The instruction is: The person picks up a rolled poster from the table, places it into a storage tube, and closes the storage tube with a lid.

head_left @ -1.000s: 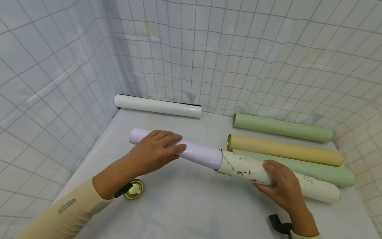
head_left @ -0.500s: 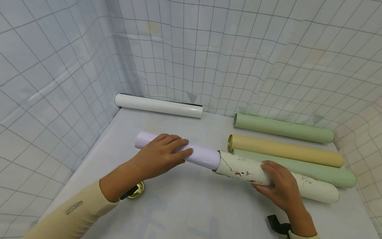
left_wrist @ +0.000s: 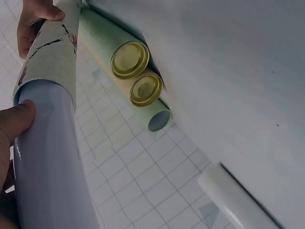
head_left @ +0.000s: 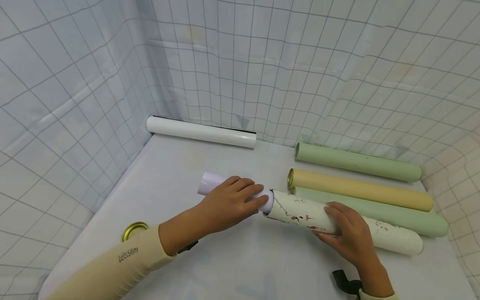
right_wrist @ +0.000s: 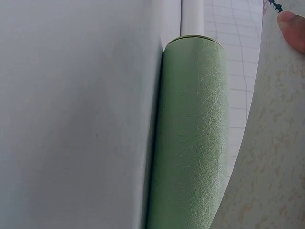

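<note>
A smooth lilac roll (head_left: 211,183) sits partly inside the mouth of a cream cardboard tube (head_left: 290,208) printed with blossom branches. My left hand (head_left: 233,204) grips the lilac roll from above, its fingertips close to the tube's rim. Further along, my right hand (head_left: 346,233) holds the blossom tube around its middle, thumb on the near side. In the left wrist view, the lilac roll (left_wrist: 52,157) runs into the open end of the blossom tube (left_wrist: 55,55). A round gold lid (head_left: 134,229) lies on the table, partly covered by my left sleeve.
Just behind the blossom tube lies a green tube (head_left: 405,217), then a yellow tube (head_left: 360,189) and another green tube (head_left: 356,161) by the back wall. A white roll (head_left: 200,131) rests at the back left. Grid-patterned cloth walls (head_left: 232,62) surround the table.
My left hand has moved right, sliding the lilac roll deeper into the blossom tube, so less of it shows. The right hand keeps its hold, shifting slightly left with the tube.
</note>
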The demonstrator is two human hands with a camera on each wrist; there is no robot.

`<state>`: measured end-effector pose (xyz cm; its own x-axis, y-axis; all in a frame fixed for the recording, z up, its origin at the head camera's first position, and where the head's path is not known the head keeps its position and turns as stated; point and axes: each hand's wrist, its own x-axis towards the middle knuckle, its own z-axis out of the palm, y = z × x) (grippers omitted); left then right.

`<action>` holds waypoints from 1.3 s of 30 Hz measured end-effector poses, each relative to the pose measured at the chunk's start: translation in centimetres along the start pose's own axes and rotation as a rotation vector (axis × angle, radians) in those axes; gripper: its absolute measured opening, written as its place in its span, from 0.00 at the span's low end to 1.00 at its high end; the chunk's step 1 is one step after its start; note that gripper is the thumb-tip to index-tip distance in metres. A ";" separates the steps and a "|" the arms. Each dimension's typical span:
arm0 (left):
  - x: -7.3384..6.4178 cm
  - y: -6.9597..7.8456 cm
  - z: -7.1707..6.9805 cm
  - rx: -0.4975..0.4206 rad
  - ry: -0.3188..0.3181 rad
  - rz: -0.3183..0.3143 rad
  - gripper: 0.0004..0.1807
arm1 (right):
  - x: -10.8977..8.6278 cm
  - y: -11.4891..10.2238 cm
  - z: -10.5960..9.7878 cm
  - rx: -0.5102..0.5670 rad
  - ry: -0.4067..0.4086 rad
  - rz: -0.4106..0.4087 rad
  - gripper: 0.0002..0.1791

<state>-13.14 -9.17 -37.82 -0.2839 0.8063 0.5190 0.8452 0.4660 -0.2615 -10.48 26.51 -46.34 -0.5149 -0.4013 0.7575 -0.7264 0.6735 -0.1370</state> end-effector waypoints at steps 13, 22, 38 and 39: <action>-3.1 -1.5 -2.2 -0.008 -0.142 -0.101 0.29 | -0.1 -0.1 0.4 -0.012 0.000 -0.014 0.36; -6.8 -3.5 -3.1 -0.122 -0.021 -0.191 0.32 | 0.0 0.0 0.3 0.002 -0.001 -0.021 0.36; -3.7 -1.1 -0.5 -0.275 0.047 -0.146 0.25 | 0.3 -0.8 0.9 0.005 -0.014 -0.006 0.35; -3.4 -0.9 -0.3 -0.302 0.052 -0.143 0.25 | 0.3 -0.8 0.9 0.006 -0.014 -0.007 0.35</action>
<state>-12.82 -12.48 -39.11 -0.3919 0.7173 0.5761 0.8969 0.4374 0.0655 -10.43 25.28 -46.59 -0.5164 -0.4143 0.7494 -0.7324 0.6672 -0.1358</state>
